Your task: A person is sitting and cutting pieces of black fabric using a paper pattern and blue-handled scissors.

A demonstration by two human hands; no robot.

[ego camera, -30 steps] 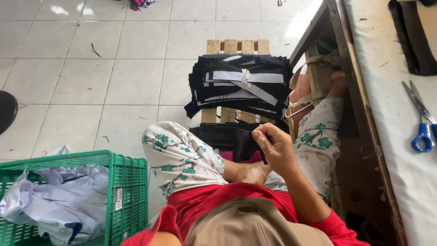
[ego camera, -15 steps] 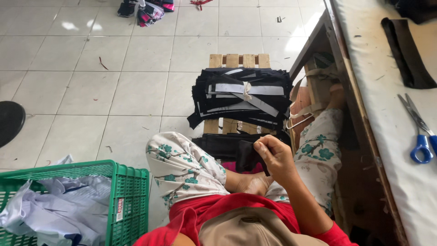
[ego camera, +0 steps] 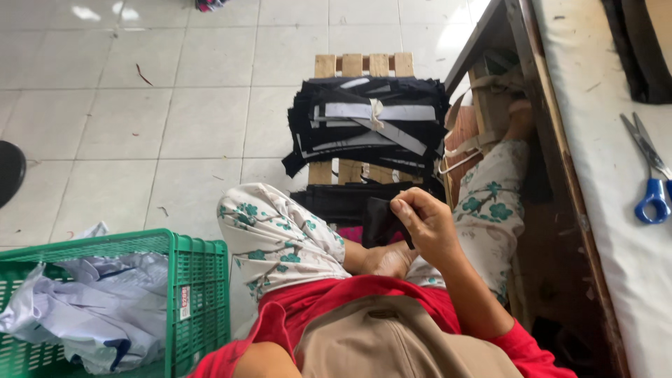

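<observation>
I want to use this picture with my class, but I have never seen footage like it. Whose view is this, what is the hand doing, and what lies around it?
There is no machine here. The picture comes from a camera worn on a person's head, looking down at their own lap and the tiled floor. The person sits with legs in flowered trousers.

One hand, apparently the right, pinches a small piece of black fabric above the lap. The other hand is not clearly in view.

Ahead, a slatted wooden stool carries a stack of black fabric pieces tied with a pale strip. To the left stands a green plastic basket with crumpled light cloth. To the right is a table covered in white, with blue-handled scissors lying on it.
</observation>
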